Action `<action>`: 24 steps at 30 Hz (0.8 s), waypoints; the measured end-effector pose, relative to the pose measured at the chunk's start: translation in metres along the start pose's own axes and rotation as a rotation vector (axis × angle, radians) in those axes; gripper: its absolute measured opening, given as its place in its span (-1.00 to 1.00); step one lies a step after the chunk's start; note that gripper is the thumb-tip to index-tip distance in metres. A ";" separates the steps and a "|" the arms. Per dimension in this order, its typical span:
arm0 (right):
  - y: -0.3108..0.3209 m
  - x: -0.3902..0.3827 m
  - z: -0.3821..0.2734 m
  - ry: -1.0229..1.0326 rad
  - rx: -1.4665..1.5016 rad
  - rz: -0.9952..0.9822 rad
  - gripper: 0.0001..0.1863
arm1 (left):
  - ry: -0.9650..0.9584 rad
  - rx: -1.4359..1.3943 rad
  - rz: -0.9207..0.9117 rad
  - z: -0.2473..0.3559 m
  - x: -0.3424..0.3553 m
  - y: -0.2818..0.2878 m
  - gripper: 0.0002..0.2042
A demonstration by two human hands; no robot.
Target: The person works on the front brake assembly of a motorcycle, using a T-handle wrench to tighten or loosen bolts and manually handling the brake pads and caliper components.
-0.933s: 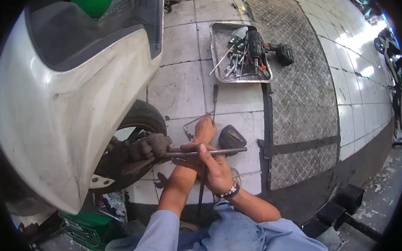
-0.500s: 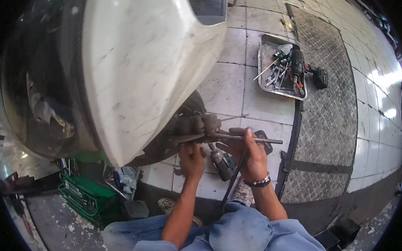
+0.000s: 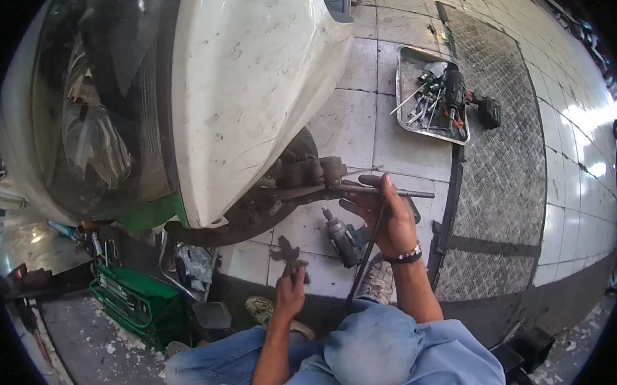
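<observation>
My left hand (image 3: 290, 294) is low over the floor, its fingers closed on a dark, irregular metal piece (image 3: 287, 255) whose exact kind I cannot make out. My right hand (image 3: 396, 226) is raised palm inward beside a thin metal rod (image 3: 413, 194), which runs between its thumb and fingers. The rod reaches from the dark, rusty undercarriage part (image 3: 311, 173) beneath the white vehicle body (image 3: 249, 92). A long dark bar (image 3: 364, 266) slants down from my right palm; its upper end is hidden behind the hand. Between my hands, a cordless power tool (image 3: 343, 239) lies on the tiles.
A metal tray (image 3: 402, 92) with several wrenches and a drill-like tool (image 3: 456, 96) stands at the right. It rests partly on a patterned metal plate (image 3: 498, 115). At my left stands a green toolbox (image 3: 138, 306) beside a clear plastic container (image 3: 211, 316).
My left hand has come away from the undercarriage and moved down toward me, with the dark piece at its fingertips. The right hand stays by the rod. The view has shifted slightly.
</observation>
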State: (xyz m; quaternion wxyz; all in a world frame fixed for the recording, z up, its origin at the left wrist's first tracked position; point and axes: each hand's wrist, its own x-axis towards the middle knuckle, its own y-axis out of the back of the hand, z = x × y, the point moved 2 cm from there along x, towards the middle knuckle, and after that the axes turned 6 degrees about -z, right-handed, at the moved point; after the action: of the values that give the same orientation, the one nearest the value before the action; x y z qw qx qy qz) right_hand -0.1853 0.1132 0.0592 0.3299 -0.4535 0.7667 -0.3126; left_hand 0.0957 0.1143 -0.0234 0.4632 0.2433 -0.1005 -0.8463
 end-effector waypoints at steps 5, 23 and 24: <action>0.003 0.005 -0.002 -0.002 -0.021 -0.033 -0.48 | -0.005 0.076 0.002 0.063 0.003 0.031 -0.71; 0.007 0.012 -0.013 -0.074 -0.051 -0.114 -0.49 | -0.215 0.430 -0.137 0.184 0.051 0.081 -0.69; 0.008 0.012 -0.014 -0.090 -0.066 -0.110 -0.49 | -0.240 0.415 -0.130 0.185 0.052 0.082 -0.69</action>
State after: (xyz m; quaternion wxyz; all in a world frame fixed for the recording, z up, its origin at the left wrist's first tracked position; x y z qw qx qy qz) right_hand -0.2049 0.1077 0.0581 0.3313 -0.5192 0.7348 -0.2842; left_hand 0.0386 0.0156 0.1514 0.3327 0.2367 -0.3106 -0.8584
